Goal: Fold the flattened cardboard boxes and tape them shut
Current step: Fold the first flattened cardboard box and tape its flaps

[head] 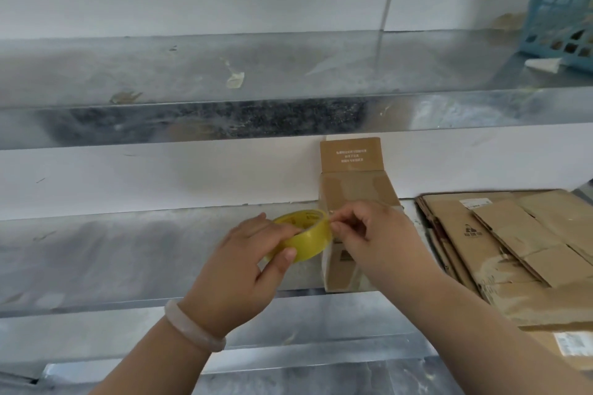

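Left hand (244, 266): we grip the roll (308, 240), steadying it.
Right hand (375, 234): we pinch at its rim, likely peeling the tape end.
Box (353, 189): upright just beyond our right hand, flap open for taping.

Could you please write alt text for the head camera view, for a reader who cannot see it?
A person's left hand grips a yellowish roll of tape while the right hand pinches at its free end, in front of a folded cardboard box standing on a metal shelf. Flattened boxes lie stacked to the right.
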Tool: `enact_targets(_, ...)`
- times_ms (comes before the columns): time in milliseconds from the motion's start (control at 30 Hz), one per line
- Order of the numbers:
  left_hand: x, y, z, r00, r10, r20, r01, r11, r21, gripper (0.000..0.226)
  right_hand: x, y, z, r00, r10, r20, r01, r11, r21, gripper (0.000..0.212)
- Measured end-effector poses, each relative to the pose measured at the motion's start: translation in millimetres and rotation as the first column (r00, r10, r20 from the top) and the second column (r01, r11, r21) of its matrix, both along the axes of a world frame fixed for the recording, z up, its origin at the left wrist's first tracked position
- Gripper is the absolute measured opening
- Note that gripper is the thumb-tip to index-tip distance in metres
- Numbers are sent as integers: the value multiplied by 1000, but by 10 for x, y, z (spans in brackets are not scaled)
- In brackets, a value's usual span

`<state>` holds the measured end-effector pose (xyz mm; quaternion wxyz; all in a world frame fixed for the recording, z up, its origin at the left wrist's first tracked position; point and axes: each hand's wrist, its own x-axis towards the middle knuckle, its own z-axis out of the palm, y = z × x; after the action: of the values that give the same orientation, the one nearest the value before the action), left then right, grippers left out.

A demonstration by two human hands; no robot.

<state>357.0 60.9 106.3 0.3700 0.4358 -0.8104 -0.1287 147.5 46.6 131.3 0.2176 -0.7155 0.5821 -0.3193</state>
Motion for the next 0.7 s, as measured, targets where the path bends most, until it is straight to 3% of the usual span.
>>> enact_targets(133,-47,-21,119,996,1,88,-4,1000,30,31,-54,88,31,999,-33,-35,36,997,72,14)
enact_targets(400,-81,-89,276,941,204,269,-228,972,61,47,-121,268,209,973,-60,221,9,974,226,8)
enact_targets(533,-123,-47,384,957,185,224,-197,980,32,53,-184,255,251,896,-157,415,8,941,339,11)
enact_targets(700,-144,4,430,963,105,247,-102,994,-25,44,-249,248,236,907,-182,380,31,929,369,25)
